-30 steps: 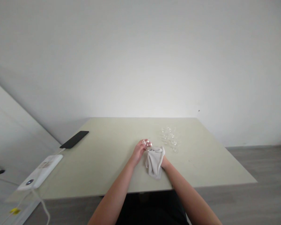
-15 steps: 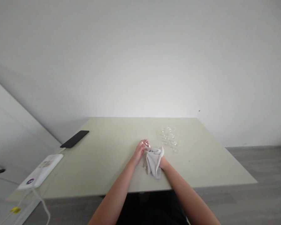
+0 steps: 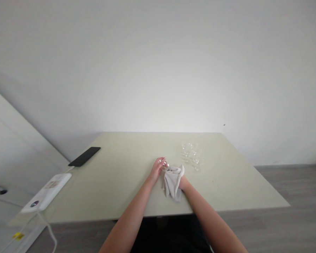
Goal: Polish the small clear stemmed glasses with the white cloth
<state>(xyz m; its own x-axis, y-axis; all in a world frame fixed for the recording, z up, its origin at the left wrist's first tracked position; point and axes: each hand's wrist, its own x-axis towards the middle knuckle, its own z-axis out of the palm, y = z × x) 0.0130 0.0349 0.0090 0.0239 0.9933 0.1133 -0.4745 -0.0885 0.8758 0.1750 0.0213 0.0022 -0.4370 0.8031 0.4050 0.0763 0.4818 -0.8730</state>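
Between the fingers of my left hand is a small clear, shiny piece, like glass or clear plastic; its exact kind is too small to tell. My right hand is closed in a light grey cloth, which covers its fingers and hangs down toward the table. The cloth's upper left edge touches or nearly touches the clear piece. Beyond my right hand lies a loose group of several clear, shiny pieces on the table.
The pale table stands against a white wall. On its left side are a flat black object and a white box-like device with a white cable. A white cabinet door stands further left.
Both hands stay in nearly the same place, with the clear piece and the cloth still held. The clear piece and the left fingers have shifted very slightly.
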